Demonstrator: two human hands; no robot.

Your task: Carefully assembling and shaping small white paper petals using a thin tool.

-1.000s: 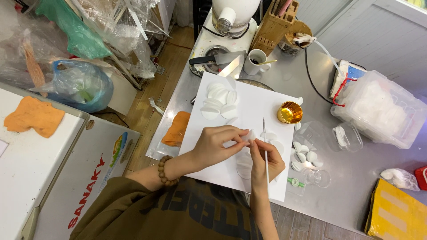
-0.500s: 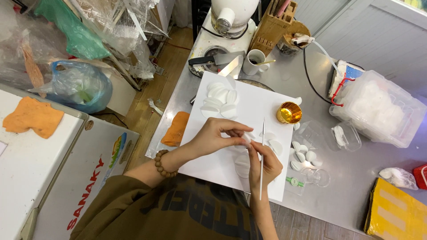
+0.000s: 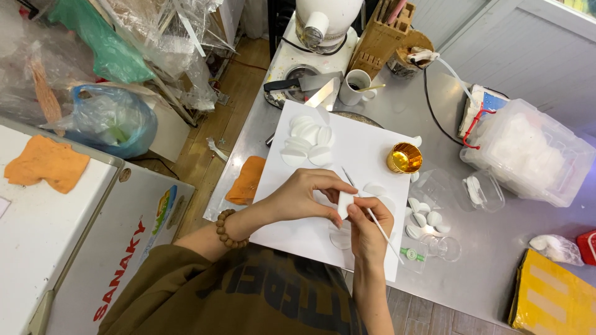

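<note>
The left hand (image 3: 301,197) is drawing back toward seven o'clock across the white sheet (image 3: 366,146), its fingertips now pinching the small white piece (image 3: 344,203) nearer the sheet's middle than a second ago. The right hand (image 3: 367,231) is coming in to meet it, thumb touching the piece, and the thin white stick (image 3: 372,216) it grips is tilting from nearly upright to a slant running from eleven to five o'clock

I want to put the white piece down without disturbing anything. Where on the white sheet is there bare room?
Bare sheet lies between the stacked white discs and the gold cup, and along the near-left edge below the left hand. Right of the right hand, small white pieces crowd the table.
</note>
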